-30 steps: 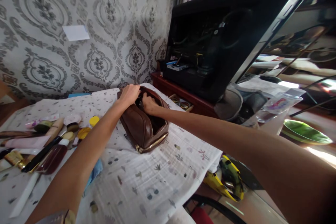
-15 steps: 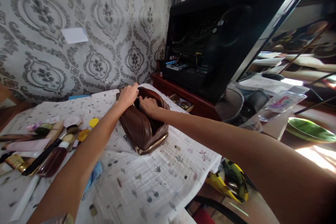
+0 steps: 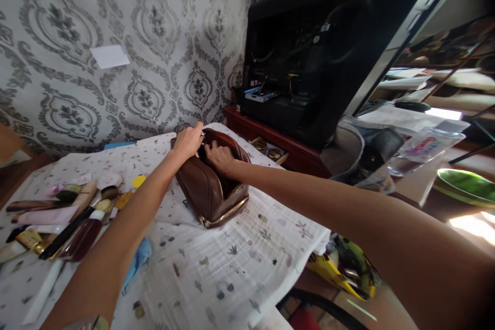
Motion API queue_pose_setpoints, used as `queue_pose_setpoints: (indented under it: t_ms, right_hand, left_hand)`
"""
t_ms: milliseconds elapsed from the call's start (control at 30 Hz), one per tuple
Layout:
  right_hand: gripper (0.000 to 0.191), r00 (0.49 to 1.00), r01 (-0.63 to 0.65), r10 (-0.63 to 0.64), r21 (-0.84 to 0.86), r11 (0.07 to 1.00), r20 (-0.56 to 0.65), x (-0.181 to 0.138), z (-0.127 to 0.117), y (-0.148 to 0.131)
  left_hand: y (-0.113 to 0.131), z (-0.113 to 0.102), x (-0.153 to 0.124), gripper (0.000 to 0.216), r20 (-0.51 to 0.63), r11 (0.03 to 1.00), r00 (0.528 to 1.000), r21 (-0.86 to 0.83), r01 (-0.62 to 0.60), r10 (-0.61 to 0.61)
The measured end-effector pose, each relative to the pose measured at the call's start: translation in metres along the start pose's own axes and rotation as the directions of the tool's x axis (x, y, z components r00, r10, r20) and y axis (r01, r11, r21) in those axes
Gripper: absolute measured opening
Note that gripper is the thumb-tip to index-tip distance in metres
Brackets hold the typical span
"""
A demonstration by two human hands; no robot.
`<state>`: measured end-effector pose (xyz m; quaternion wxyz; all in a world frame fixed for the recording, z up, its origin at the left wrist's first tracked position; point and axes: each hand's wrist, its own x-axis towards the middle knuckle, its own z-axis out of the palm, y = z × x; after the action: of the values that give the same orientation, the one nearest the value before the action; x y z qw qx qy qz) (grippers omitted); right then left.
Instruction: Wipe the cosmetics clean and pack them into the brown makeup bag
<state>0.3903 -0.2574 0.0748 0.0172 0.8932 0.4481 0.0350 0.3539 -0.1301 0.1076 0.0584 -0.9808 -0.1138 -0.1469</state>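
A brown leather zip bag [image 3: 199, 185] stands unzipped on a white printed cloth [image 3: 193, 273]. My left hand [image 3: 189, 143] grips the far left edge of its opening, fingers bent over the rim. Inside the mouth of the bag is my right hand [image 3: 219, 157], its fingers curled and partly hidden; I cannot make out what they hold, if anything. Brass zip teeth run along the front, with a pull at the lower left corner.
Left of my arm lie several cosmetics, among them a dark red bottle [image 3: 82, 237] and a pink tube [image 3: 50, 215]. A blue cloth-like piece [image 3: 137, 263] lies by my left forearm. A large black computer case [image 3: 301, 62] stands behind at right, near a clear plastic bottle [image 3: 427, 149].
The view has shifted slightly, so the cosmetics and the things at right sit a little further right. Both hands stay at the bag, with hardly any visible movement.
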Motion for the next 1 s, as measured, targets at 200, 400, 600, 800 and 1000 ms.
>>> queue_pose_setpoints:
  t_ms: [200, 400, 600, 800, 1000]
  right_hand:
    - [0.047, 1.0, 0.027, -0.027, -0.007, 1.0, -0.004, -0.002, -0.002, -0.001]
    - [0.046, 0.999, 0.037, -0.037, -0.016, 0.999, -0.009, 0.002, 0.001, -0.002]
    - [0.045, 0.999, 0.04, -0.04, -0.052, 0.998, -0.009, 0.001, 0.002, -0.002]
    - [0.044, 0.998, 0.059, -0.059, -0.074, 0.996, -0.002, -0.003, -0.004, 0.001]
    - [0.045, 0.998, 0.058, -0.057, -0.058, 0.997, 0.02, -0.008, -0.014, -0.001]
  left_hand:
    - [0.0, 0.0, 0.0, 0.03, 0.013, 1.0, 1.0, 0.008, 0.004, -0.004]
    - [0.0, 0.001, -0.001, 0.031, 0.028, 1.0, 1.0, -0.005, 0.002, -0.001]
    - [0.0, 0.0, 0.0, 0.033, 0.036, 1.0, 0.999, -0.029, 0.006, -0.005]
    - [-0.002, -0.003, 0.005, 0.028, 0.028, 0.999, 1.0, -0.053, 0.003, -0.001]
    - [-0.008, -0.003, 0.009, 0.027, 0.01, 0.995, 1.0, -0.094, -0.026, 0.027]
